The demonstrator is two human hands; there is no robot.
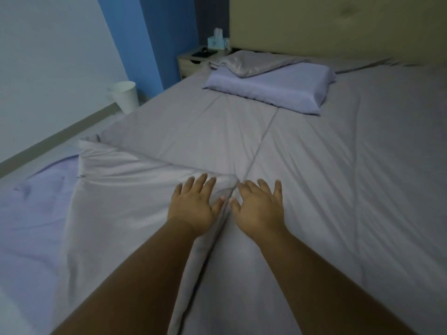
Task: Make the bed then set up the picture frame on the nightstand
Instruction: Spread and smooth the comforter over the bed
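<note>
I've got both arms stretched forward over the bed. My left hand [193,209] lies flat, fingers spread, on a folded-back flap of the grey duvet [314,165]; my right hand [260,209] lies flat and spread just beside it, holding nothing. A raised fold runs between them. On the nightstand [193,61], far left of the headboard [338,27], things are too dim to name; I can't make out a picture frame. Two pillows [271,85] are stacked near it.

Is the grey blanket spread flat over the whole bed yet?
Not fully. The blanket lies flat on the right, but its left part is folded back, baring lilac sheet.
</note>
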